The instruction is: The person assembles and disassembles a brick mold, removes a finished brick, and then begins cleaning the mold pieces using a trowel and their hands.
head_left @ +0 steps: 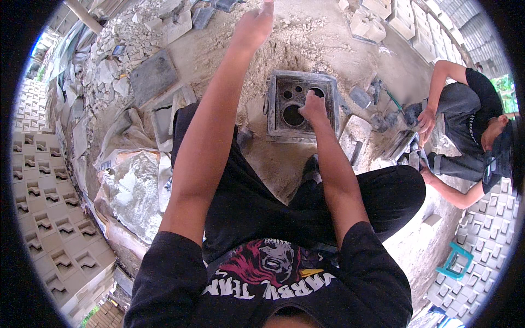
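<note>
A square grey mould (278, 133) with round holes of different sizes stands on the dusty ground in front of me. My right hand (314, 107) is over its right half, between the large hole and the upper right hole. The fingers there look curled in, and whatever they grip is hidden beneath them. Far ahead, my left hand (256, 26) is stretched out above the sandy heap of loose material (240, 60), beyond the mould. Its fingers mostly point away from view, and one reaches the top edge of the picture.
At the right a co-worker (471, 117) crouches with both hands on a dark mould (402, 146). An open sack of pale powder (134, 183) lies at my left, near a flat dark slab (154, 77) and rubble. Stacked pale blocks (52, 202) line the left; a teal stool (455, 261) stands lower right.
</note>
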Tool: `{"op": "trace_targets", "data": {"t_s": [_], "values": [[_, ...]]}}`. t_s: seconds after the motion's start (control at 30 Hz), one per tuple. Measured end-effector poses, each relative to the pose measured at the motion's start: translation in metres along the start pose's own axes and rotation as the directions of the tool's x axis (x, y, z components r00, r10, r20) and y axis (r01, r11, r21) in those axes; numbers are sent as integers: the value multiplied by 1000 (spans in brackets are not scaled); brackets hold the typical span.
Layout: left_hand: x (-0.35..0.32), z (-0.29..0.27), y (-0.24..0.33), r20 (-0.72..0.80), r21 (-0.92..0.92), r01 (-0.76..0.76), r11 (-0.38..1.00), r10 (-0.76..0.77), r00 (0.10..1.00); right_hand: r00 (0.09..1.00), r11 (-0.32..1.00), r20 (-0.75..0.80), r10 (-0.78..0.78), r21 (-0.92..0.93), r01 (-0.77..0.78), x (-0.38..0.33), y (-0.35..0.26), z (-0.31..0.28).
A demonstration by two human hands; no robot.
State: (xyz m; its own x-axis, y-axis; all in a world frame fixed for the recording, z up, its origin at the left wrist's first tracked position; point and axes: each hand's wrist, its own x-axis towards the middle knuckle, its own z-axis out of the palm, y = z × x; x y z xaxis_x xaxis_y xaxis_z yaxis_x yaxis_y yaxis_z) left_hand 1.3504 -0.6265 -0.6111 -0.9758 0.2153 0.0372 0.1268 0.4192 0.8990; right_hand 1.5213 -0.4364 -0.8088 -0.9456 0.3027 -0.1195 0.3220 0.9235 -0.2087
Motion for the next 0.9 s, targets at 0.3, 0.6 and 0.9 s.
{"op": "trace_targets", "data": {"t_s": [0.3, 0.6, 0.9], "values": [[11, 4, -3, -12, -14, 16, 1000, -16, 1000, 998, 999, 53, 38, 19, -39, 6, 1, 13], [6, 3, -10, -113, -10, -54, 999, 52, 992, 993, 998, 108, 55, -31, -52, 13, 6, 29], [-1, -4, 9, 67, 103, -38, 994, 32, 997, 995, 1000, 98, 25, -14, -24, 13, 26, 50]]}}
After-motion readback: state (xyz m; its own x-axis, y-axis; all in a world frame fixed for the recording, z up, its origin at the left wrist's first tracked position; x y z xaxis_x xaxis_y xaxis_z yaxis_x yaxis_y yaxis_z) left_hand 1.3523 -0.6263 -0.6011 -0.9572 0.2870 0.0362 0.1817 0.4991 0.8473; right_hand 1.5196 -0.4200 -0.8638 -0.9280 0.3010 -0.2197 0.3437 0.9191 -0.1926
